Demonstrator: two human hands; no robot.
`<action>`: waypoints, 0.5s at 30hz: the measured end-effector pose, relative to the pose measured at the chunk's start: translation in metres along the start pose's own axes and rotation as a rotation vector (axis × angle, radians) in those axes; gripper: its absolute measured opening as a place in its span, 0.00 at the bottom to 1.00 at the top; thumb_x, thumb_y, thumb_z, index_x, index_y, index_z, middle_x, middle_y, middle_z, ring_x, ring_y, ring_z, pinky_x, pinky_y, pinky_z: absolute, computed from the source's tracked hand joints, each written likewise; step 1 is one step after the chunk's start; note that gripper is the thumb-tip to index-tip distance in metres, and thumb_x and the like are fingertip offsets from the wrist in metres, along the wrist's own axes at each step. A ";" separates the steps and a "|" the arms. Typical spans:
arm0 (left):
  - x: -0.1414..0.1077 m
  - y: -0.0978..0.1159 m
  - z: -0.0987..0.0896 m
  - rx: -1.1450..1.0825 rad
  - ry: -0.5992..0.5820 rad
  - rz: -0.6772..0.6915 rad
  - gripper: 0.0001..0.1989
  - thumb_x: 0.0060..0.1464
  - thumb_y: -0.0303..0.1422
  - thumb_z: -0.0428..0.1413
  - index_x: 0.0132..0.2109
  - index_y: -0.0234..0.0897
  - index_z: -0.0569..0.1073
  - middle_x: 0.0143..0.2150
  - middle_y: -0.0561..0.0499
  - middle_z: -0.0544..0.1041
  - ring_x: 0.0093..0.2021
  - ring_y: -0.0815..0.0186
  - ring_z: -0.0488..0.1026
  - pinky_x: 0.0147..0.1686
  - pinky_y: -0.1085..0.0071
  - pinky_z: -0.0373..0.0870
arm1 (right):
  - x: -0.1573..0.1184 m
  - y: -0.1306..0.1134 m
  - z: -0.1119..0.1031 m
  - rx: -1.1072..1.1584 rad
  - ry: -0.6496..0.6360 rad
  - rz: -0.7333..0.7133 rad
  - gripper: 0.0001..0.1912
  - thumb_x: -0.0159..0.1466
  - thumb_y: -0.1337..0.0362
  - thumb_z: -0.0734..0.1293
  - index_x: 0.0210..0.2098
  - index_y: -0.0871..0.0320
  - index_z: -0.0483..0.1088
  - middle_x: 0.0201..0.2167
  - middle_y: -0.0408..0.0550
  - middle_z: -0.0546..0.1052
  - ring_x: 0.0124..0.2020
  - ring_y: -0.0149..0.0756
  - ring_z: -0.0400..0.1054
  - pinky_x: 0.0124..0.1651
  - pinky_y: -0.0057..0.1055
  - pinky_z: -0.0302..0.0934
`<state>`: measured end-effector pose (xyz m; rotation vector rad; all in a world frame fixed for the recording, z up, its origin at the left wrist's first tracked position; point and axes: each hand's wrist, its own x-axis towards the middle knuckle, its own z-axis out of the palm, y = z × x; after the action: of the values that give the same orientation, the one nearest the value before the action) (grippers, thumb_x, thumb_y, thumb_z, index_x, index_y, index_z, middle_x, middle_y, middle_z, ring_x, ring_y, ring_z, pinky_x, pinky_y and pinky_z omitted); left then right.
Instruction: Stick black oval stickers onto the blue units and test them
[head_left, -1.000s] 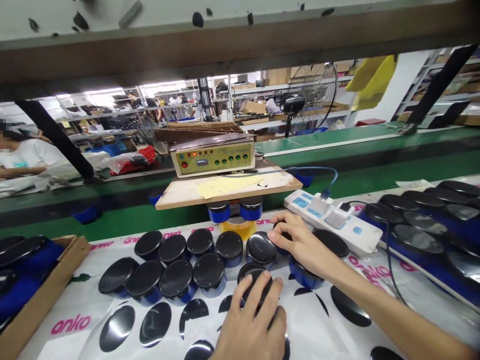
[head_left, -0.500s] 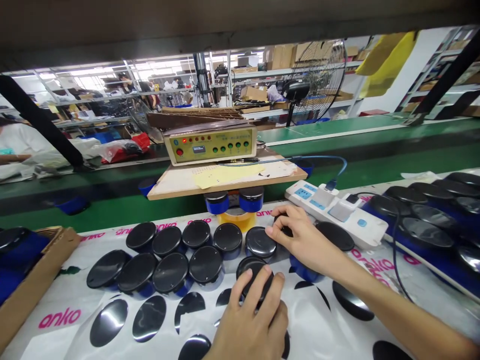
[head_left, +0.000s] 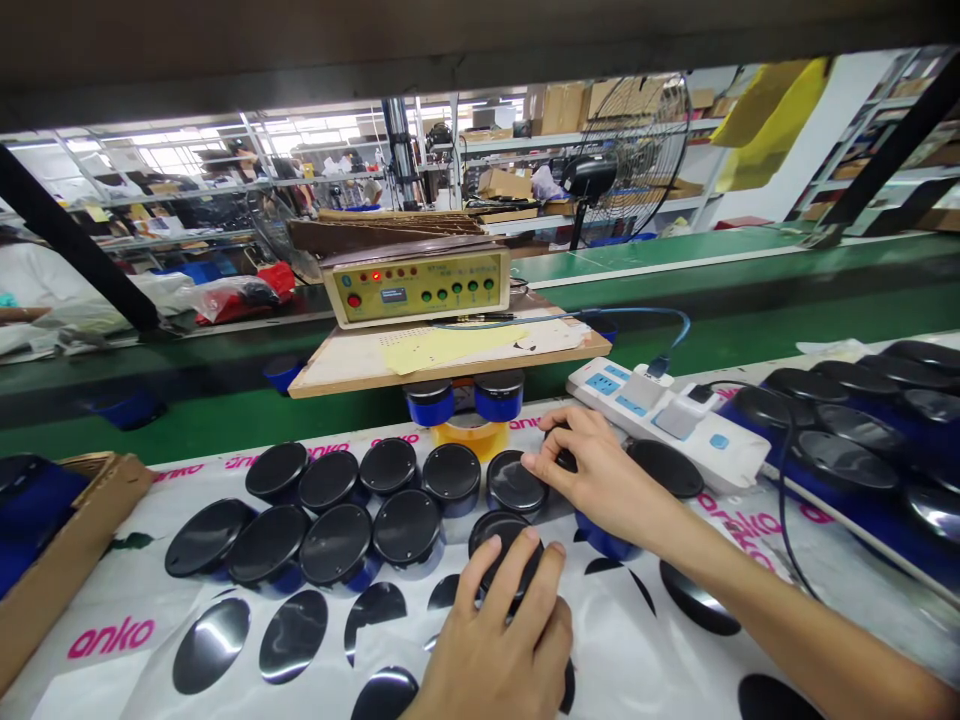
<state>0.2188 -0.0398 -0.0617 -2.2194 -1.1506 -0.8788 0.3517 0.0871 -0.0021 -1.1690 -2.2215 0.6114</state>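
My left hand (head_left: 499, 640) is at the bottom middle, its fingers spread and bent over a round unit (head_left: 504, 548) with a glossy black top. The fingertips touch that top; the thumb is out of sight. Farther back and to the right, my right hand (head_left: 592, 460) curls thumb and fingers around another black-topped unit (head_left: 562, 452), mostly hidden behind the fingers. Just left of it stands a black-topped round unit (head_left: 517, 482). Two rows of similar units (head_left: 336, 545) with blue sides spread leftward. Under my right wrist a blue body (head_left: 607, 538) shows.
Behind the units, a wooden board (head_left: 345, 372) carries a yellow control box (head_left: 420, 290) with buttons. A white power strip (head_left: 675, 425) lies right, before more units (head_left: 847, 450). Loose black discs (head_left: 292, 635) lie on plastic sheeting in front. A cardboard box (head_left: 82, 540) stands left.
Both hands keep nearly the same place and grip. The whole view has shifted slightly, and a different red light on the control box is lit.
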 end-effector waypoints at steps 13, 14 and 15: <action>-0.003 -0.001 -0.002 0.001 -0.063 0.009 0.07 0.52 0.28 0.52 0.36 0.36 0.74 0.52 0.46 0.73 0.57 0.55 0.63 0.58 0.58 0.50 | -0.002 0.005 0.002 -0.098 0.085 -0.092 0.09 0.59 0.61 0.67 0.26 0.55 0.63 0.35 0.49 0.68 0.40 0.44 0.62 0.43 0.45 0.62; -0.004 -0.001 -0.003 0.005 -0.081 0.015 0.07 0.52 0.28 0.52 0.37 0.36 0.74 0.53 0.46 0.73 0.57 0.54 0.63 0.58 0.58 0.50 | -0.002 0.006 0.003 -0.102 0.104 -0.111 0.06 0.60 0.62 0.66 0.29 0.55 0.65 0.36 0.48 0.69 0.40 0.44 0.62 0.43 0.44 0.62; -0.004 0.000 -0.005 0.010 -0.102 0.016 0.07 0.53 0.29 0.52 0.38 0.35 0.74 0.53 0.45 0.73 0.57 0.54 0.63 0.57 0.57 0.50 | -0.002 0.007 0.004 -0.103 0.124 -0.137 0.04 0.60 0.63 0.66 0.33 0.54 0.66 0.37 0.48 0.69 0.40 0.44 0.62 0.43 0.45 0.62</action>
<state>0.2152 -0.0448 -0.0615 -2.2846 -1.1790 -0.7599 0.3537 0.0879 -0.0100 -1.0632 -2.2265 0.3633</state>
